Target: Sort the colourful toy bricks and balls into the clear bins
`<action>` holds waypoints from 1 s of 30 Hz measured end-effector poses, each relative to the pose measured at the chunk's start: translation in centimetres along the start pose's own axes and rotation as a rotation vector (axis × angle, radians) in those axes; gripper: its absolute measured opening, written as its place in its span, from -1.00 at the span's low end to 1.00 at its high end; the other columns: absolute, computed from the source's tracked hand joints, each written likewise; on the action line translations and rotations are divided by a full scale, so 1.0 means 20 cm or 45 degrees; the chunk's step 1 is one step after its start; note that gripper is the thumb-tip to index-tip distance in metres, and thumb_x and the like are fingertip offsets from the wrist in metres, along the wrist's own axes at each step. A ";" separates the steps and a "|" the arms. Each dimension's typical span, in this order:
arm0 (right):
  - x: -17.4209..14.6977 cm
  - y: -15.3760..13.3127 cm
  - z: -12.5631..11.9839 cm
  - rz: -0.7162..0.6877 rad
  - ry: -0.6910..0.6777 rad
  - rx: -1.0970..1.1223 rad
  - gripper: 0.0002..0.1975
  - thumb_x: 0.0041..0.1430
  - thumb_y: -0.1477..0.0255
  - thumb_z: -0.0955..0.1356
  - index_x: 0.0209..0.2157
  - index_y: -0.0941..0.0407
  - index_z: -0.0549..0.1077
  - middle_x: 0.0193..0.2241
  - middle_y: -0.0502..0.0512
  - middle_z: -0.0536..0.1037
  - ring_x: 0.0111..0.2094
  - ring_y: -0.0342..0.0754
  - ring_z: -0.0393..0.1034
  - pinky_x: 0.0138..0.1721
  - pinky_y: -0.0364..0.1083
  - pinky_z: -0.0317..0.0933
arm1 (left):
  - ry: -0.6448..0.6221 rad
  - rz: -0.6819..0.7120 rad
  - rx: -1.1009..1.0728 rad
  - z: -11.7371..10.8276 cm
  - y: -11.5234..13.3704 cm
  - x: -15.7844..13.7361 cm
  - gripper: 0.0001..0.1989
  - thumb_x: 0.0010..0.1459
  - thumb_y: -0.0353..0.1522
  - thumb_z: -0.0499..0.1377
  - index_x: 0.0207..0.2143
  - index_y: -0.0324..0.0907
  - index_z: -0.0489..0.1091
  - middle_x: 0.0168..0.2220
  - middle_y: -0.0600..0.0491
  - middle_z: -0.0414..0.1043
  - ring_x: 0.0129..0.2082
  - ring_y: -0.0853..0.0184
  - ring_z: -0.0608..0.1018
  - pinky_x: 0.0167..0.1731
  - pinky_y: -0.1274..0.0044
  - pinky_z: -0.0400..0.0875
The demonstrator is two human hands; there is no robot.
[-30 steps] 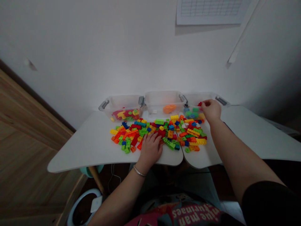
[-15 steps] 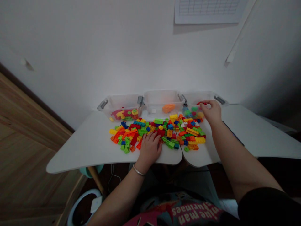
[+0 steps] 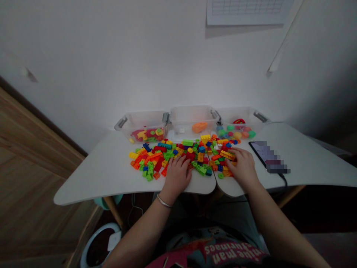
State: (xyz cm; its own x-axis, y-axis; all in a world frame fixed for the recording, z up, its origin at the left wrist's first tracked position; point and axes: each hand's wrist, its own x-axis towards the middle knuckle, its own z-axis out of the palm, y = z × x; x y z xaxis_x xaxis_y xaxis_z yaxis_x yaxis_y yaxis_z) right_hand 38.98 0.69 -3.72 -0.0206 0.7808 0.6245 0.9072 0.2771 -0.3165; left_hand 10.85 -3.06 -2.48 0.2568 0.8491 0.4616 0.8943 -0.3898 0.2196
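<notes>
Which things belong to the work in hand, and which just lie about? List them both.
Apparently in the work:
- loose bricks, with the left hand and right hand at them
- left bin, middle bin and right bin

Apparently just about:
- phone
- paper on the wall

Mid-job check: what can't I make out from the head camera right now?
- Head view: part of the brick pile, hidden by the left hand; whether it grips any is unclear.
- Head view: more bricks, hidden by the right hand; its grip is unclear too.
- Head view: the phone screen, masked by pixelation.
- Head view: the paper sheet, cut off by the top edge, print too small.
- Head view: pieces in the leftmost bin, blurred and overlapping.
</notes>
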 end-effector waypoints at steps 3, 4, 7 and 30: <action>-0.02 0.03 0.04 0.089 0.035 0.040 -0.61 0.10 0.28 0.33 -0.06 0.15 0.45 -0.04 0.30 0.48 0.02 0.20 0.30 0.10 0.20 0.15 | 0.012 0.001 0.005 0.00 0.00 0.00 -0.66 0.22 -0.34 0.10 0.04 -0.13 0.41 0.13 -0.04 0.42 0.17 0.13 0.39 0.26 0.13 0.14; -0.02 0.03 0.06 0.106 0.042 0.073 -0.61 0.10 0.28 0.33 -0.06 0.16 0.45 -0.05 0.31 0.47 0.02 0.20 0.30 0.10 0.20 0.16 | 0.014 0.003 0.004 0.00 0.01 0.00 -0.66 0.22 -0.34 0.11 0.04 -0.13 0.41 0.13 -0.04 0.42 0.17 0.13 0.39 0.26 0.13 0.14; -0.01 0.03 0.10 0.116 0.026 0.150 -0.61 0.11 0.29 0.31 -0.06 0.17 0.45 -0.04 0.32 0.47 0.03 0.19 0.31 0.11 0.19 0.17 | 0.018 0.006 0.009 0.00 0.01 0.00 -0.65 0.22 -0.34 0.11 0.05 -0.13 0.41 0.13 -0.05 0.42 0.17 0.13 0.39 0.26 0.13 0.14; 0.15 -0.03 0.14 0.047 -0.013 0.160 -0.79 0.16 0.34 0.31 -0.23 0.12 0.52 -0.24 0.22 0.57 -0.14 0.17 0.36 -0.03 0.17 0.22 | 0.043 0.026 0.004 0.01 0.00 0.00 -0.65 0.21 -0.35 0.12 0.06 -0.11 0.40 0.13 -0.05 0.42 0.17 0.14 0.39 0.23 0.14 0.18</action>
State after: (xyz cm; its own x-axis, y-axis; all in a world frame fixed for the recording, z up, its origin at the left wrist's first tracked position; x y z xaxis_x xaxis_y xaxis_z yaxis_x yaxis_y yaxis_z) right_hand 37.23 4.47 -3.57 0.0068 0.7972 0.6037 0.8478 0.3156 -0.4262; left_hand 10.85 -3.01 -2.73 0.2621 0.8285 0.4948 0.8902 -0.4055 0.2075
